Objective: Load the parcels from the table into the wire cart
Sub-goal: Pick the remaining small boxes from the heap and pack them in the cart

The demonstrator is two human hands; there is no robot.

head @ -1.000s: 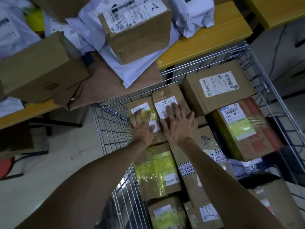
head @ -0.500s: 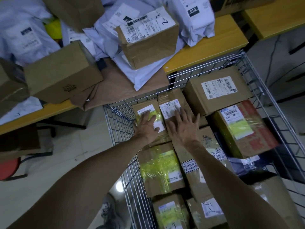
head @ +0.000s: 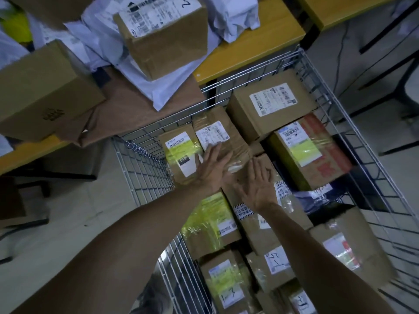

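both hands are down in the cart (head: 145,164), at its far left corner, where two small parcels lie side by side: a yellow-label box (head: 179,152) against the left wire wall and a taped box (head: 217,132) just beside it. both lie flat, labels up, long axes running from the near side toward the far wall and leaning a little left, which looks meant to pack them snug into the corner and keep the labels readable. the left hand (head: 212,171) lies with straight fingers on the near end of the taped box, gripping nothing; likely a settling press. the right hand (head: 257,186) hangs spread and slack over the parcel just nearer, empty; whether it touches i cannot tell. more parcels wait on the table (head: 247,48): a labelled box (head: 165,41) tilted on white mailers (head: 158,87) near the edge by the cart, and a plain box (head: 43,91) toward the left.
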